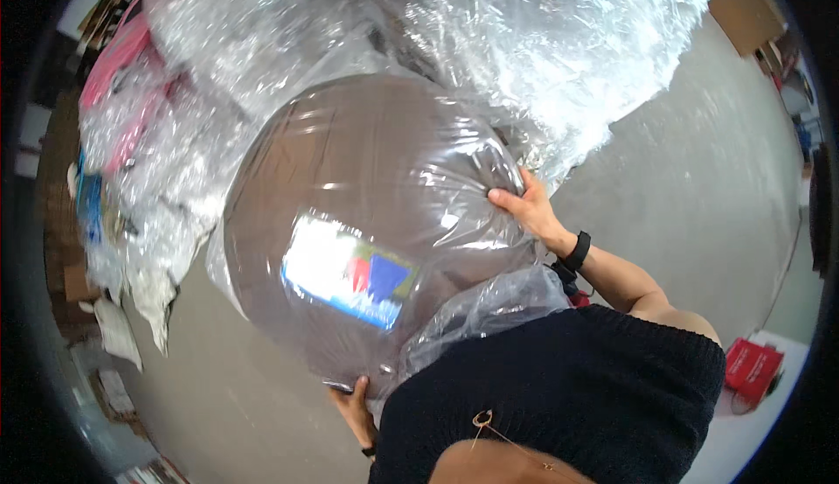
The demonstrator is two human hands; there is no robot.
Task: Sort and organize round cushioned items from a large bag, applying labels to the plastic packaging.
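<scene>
The left hand (357, 412) and right hand (533, 216) hold the edges of a big, round brown bundle in clear plastic (358, 161), just before a dark knitted top (559, 370). It looks soft, slippery (maybe light); its bunched edges seem best to grab.

A big, shiny heap of clear plastic wrap (559, 38) fills the top of the view. Pink plastic (116, 58) pokes out on its left side, and a bit of blue (92, 200) shows lower down. The floor (699, 169) is smooth and gray. A brown cardboard box (747, 8) stands at the top right. Low on the right, a red package (752, 369) is near the edge of the view.
</scene>
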